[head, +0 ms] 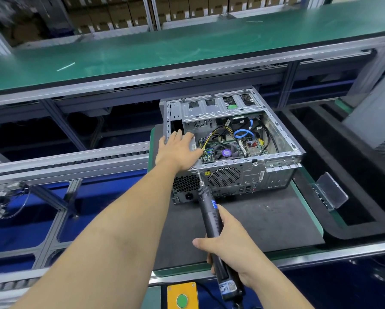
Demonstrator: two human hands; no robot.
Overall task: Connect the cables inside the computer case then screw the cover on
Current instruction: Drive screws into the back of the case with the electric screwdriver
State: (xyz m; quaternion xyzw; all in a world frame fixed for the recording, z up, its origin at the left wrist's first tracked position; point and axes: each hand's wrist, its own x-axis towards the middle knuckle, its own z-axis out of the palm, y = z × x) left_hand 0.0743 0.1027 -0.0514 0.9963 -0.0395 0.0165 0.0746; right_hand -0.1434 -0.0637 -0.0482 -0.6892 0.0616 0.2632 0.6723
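Now electric screwdriver (211,216) in right grip (228,248), tip against computer case (276,139).

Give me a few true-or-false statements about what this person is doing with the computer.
1. The computer case lies open, its insides showing. True.
2. The right hand holds a hammer. False: it grips an electric screwdriver, whose tip meets the case's back panel near the top edge.
3. The left hand rests flat on the case's near left corner. True.
4. The blue cable lies outside the case on the mat. False: it is coiled inside the case.
5. A green button sits on a yellow box at the bottom edge. True.
6. The green conveyor belt behind is full of computers. False: no computers stand on it.
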